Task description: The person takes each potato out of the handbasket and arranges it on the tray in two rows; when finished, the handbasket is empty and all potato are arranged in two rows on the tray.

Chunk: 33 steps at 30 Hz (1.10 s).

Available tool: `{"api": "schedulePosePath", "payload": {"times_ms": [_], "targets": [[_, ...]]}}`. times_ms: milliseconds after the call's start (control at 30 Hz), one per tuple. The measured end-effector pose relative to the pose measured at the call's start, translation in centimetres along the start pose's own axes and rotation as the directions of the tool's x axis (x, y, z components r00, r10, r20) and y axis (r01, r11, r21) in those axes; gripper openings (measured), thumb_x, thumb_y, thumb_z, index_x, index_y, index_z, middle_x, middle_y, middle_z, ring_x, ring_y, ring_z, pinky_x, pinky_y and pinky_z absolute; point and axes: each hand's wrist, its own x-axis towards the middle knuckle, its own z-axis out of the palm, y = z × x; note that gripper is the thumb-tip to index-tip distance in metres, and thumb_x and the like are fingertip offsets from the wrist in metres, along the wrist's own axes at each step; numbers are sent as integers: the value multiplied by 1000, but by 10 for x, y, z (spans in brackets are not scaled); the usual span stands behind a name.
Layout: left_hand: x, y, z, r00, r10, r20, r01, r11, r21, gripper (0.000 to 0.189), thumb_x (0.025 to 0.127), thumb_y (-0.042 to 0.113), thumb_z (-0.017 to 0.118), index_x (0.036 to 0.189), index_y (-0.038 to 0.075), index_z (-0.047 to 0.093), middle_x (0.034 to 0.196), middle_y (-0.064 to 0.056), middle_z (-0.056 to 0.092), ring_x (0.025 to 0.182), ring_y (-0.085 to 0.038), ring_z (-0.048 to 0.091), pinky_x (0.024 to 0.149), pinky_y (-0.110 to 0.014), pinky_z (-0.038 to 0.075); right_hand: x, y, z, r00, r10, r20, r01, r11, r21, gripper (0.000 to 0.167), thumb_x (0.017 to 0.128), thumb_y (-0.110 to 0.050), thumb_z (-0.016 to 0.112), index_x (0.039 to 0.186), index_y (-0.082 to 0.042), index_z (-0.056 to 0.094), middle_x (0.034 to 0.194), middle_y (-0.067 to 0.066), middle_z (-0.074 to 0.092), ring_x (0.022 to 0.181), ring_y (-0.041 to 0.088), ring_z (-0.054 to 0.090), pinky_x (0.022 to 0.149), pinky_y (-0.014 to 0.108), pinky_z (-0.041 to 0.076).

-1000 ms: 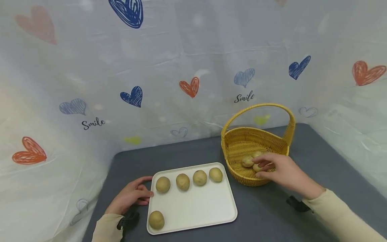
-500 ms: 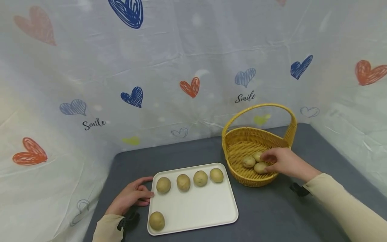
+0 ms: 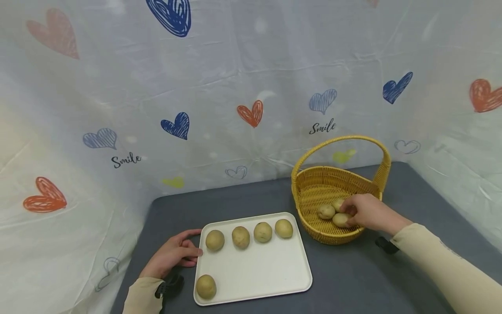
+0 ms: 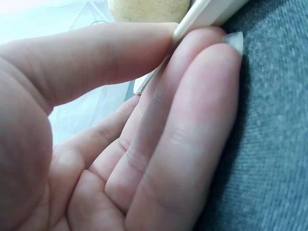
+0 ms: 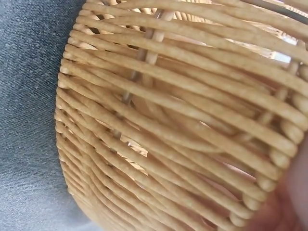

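Observation:
My left hand (image 3: pixel 169 256) holds the left rim of a white rectangular tray (image 3: pixel 255 274). In the left wrist view, the thumb (image 4: pixel 120 53) lies on one side of the rim and the curled fingers on the other. Several potatoes form a row along the tray's far side, and one potato (image 3: pixel 206 286) sits in its near left corner. My right hand (image 3: pixel 368 212) reaches into a yellow wicker basket (image 3: pixel 313 192), its fingertips right at the potatoes there. Three potatoes show, one the front potato (image 3: pixel 341 220) by the thumb; I cannot tell whether the hand grips one.
The basket's tall arched handle (image 3: pixel 341 138) rises above its opening. Woven basket wall (image 5: pixel 168 110) fills most of the right wrist view. A dark grey cloth (image 3: pixel 243 198) covers the table, and a white curtain (image 3: pixel 211 87) printed with hearts hangs behind and at the sides.
My right hand has shifted slightly right within the basket and drawn its fingers around the potatoes. The left hand stays on the tray rim; the potatoes on the tray have not moved.

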Motion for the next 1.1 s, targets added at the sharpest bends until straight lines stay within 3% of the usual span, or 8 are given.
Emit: {"api": "schedulePosePath", "payload": {"times_ms": [533, 767, 1100], "targets": [[-1, 2, 1, 1000, -2, -2, 2, 1000, -3, 89, 93, 22, 87, 166, 7, 38, 91, -5, 74, 84, -19, 76, 74, -37, 67, 3, -2, 1, 1000, 20, 10, -20, 1000, -3, 29, 78, -13, 93, 105, -11, 82, 99, 0, 78, 87, 15, 67, 75, 36, 56], [-2, 3, 1, 1000, -4, -9, 4, 1000, -8, 89, 93, 22, 87, 166, 8, 39, 90, -4, 74, 83, -18, 75, 73, -36, 66, 0, -3, 2, 1000, -10, -17, 10, 1000, 3, 26, 79, -15, 92, 102, -13, 81, 97, -1, 77, 88, 16, 67, 75, 35, 55], [-2, 4, 2, 1000, -10, -18, 10, 1000, -14, 88, 91, 23, 88, 165, 9, 41, 91, -7, 75, 83, -20, 77, 74, -36, 67, -17, -17, -10, 994, 30, -109, -24, 998, 52, 38, 85, -29, 92, 118, -14, 83, 102, -3, 82, 90, 12, 74, 72, 31, 58]]}}
